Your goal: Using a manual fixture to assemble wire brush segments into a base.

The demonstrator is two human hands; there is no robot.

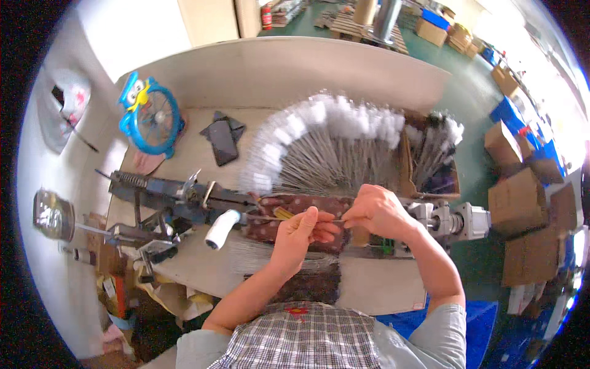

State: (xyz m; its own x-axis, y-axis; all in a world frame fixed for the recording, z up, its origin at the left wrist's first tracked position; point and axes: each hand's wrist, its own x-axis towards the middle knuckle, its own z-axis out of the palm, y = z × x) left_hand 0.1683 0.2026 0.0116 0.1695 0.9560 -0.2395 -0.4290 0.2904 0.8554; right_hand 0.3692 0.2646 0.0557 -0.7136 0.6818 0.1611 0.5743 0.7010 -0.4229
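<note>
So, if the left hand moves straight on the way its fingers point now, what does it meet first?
Probably the right hand: the left hand points up and right, and its fingertips nearly meet the right hand's on a thin wire. Depth is unclear.

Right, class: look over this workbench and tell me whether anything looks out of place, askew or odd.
Nothing looks damaged or spilled. One oddity: a blue toy-like fan with a cartoon owl stands among metal tooling. The white-tipped wire brushes lie fanned, not scattered. Both hands, left hand and right hand, pinch a thin wire.
</note>
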